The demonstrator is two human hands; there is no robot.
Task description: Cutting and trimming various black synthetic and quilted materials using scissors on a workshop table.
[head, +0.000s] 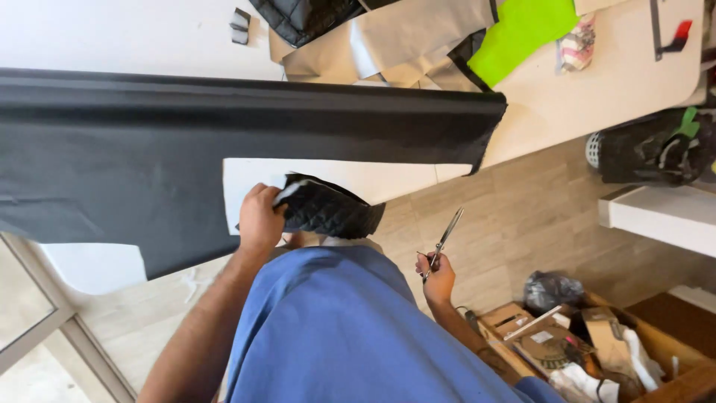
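Person is wearing a blue short-sleeved shirt (335,328), plain, no print showing, filling the near centre of the view. Sleeve edge is showing only at the near right corner, by the upper arm. Both forearms are showing bare below the sleeves. Dark tattoo marking (492,360) is showing on the right-side forearm. Left hand (259,220) and right hand (438,277) are wearing no gloves.

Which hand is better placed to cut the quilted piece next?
Probably the right hand: it grips the scissors, blades up, beside the quilted piece, which the left hand holds.
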